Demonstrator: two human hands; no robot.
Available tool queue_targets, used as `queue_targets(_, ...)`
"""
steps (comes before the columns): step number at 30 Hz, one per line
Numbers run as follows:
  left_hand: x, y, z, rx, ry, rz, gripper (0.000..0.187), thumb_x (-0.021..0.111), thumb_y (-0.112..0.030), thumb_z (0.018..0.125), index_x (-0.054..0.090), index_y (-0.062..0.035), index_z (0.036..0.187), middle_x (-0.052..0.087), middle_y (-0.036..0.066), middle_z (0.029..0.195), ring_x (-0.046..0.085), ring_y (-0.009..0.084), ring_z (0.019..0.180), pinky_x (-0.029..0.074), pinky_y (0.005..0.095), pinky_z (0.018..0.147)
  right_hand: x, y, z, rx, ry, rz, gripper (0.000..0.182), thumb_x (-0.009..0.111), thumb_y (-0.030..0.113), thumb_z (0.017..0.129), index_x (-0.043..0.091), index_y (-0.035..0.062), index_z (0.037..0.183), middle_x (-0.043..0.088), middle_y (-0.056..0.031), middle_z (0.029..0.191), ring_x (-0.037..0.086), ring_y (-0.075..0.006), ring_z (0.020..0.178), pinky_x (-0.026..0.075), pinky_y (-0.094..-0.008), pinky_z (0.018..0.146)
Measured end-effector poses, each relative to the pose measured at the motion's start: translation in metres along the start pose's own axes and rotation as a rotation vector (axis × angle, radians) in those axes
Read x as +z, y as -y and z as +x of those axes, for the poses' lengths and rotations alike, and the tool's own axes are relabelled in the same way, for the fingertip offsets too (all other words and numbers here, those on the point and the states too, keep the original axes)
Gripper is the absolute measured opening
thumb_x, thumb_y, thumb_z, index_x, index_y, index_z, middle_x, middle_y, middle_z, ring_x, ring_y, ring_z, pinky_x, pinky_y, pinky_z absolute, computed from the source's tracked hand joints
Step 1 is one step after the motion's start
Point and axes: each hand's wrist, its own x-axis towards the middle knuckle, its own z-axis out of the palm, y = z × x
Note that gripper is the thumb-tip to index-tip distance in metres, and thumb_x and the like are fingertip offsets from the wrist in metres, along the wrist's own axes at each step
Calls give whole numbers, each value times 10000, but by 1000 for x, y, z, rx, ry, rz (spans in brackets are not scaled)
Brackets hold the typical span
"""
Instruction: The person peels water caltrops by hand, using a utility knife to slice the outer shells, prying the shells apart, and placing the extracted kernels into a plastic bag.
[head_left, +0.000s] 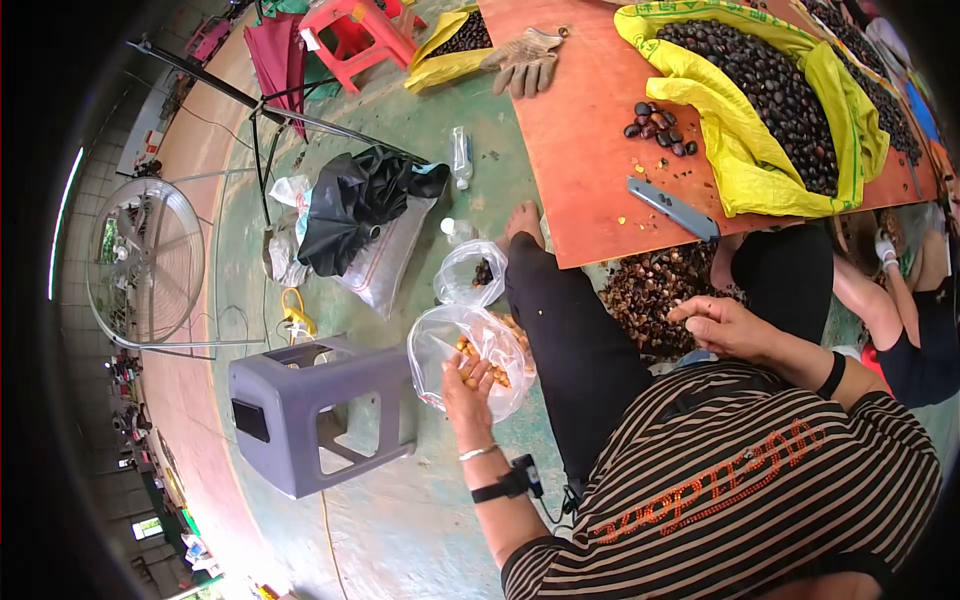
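Observation:
My left hand (468, 398) is over a clear plastic bag (425, 345), palm up with its fingers stretched out. Peeled yellow chestnuts (500, 372) lie in this bag, by the fingertips. My right hand (728, 328) hovers above a heap of brown shell pieces (645, 310) between my legs, its index finger and thumb apart, nothing visible between them. On the orange board (575, 150) in front lies a grey-blue utility knife (672, 208), near a small group of dark chestnuts (658, 125). Beyond them a yellow sack (745, 170) holds many more dark chestnuts.
A grey plastic stool (290, 410) stands left of the bag. Behind it are a second clear bag (465, 262), a black bag (365, 200) and a large fan (145, 265). A work glove (525, 65) rests at the board's edge. Another person's arm (870, 300) shows at right.

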Motion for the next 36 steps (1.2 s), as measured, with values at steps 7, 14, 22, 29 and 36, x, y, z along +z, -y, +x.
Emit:
queue_targets(7,8,-53,10,384,-131,531,500,453,-425,932,461,-16,1218,559,137,1084,597,229,923,509,295,642,-12,10,-12,-86,-27,3,373,536,276,932,489,17,1196,431,60,674,363,-24,539,304,-179,483)
queue_targets(14,120,-124,-26,649,248,465,272,487,-241,945,531,-53,1137,606,66,957,588,108,818,469,224,626,-50,17,-36,-70,-280,24,297,534,206,922,524,25,1157,470,60,677,399,-35,533,345,-189,489)
queue_targets(22,296,-81,-57,773,924,890,205,582,-114,870,581,-25,1055,631,63,840,597,116,742,472,230,599,-113,30,-82,-329,-907,-640,221,620,189,836,578,-20,896,613,-105,817,564,-134,760,440,-271,702)
queue_targets(29,395,-11,-31,1317,1041,1192,297,664,-49,735,574,-22,1017,609,166,865,612,294,749,500,357,643,-128,1,-83,-446,-976,-533,282,599,240,860,583,-11,987,630,-101,873,600,-158,797,461,-283,712)
queue_targets(36,405,27,-22,1422,1043,1455,279,642,-87,748,532,-33,998,558,162,934,595,340,815,501,410,671,-136,-1,-84,-496,-961,-537,236,607,203,854,588,0,973,635,-106,851,618,-194,766,470,-289,699)
